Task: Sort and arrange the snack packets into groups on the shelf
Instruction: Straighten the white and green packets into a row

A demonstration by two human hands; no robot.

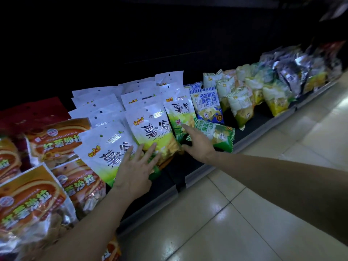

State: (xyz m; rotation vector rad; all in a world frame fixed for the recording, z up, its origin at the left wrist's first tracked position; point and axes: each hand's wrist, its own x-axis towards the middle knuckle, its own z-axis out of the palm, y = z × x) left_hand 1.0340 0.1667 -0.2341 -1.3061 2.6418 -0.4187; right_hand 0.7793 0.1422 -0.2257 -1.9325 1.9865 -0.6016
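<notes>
White-and-green snack packets stand in three leaning rows on the dark shelf (205, 171), and both hands are at the foot of them. The left hand (134, 167) lies released, its fingers straight and spread, resting across the lower edge of the front left packet (105, 147) and the front middle packet (150, 129). The right hand (198, 143) is also released and grasps nothing that shows: its forefinger is straight and touches the lower part of the front right packet (178, 112), its thumb is spread wide below, and its other fingers are hidden behind the hand. Just beside that hand a green packet (219, 137) lies flat on the shelf, with a blue packet (207, 108) standing behind it. Orange packets (56, 141) fill the shelf to the left of the white rows. Further right stand pale green-and-yellow bags (240, 105), and beyond them silver bags (288, 72), blurred. Glossy floor tiles (244, 204) run along the shelf front.
</notes>
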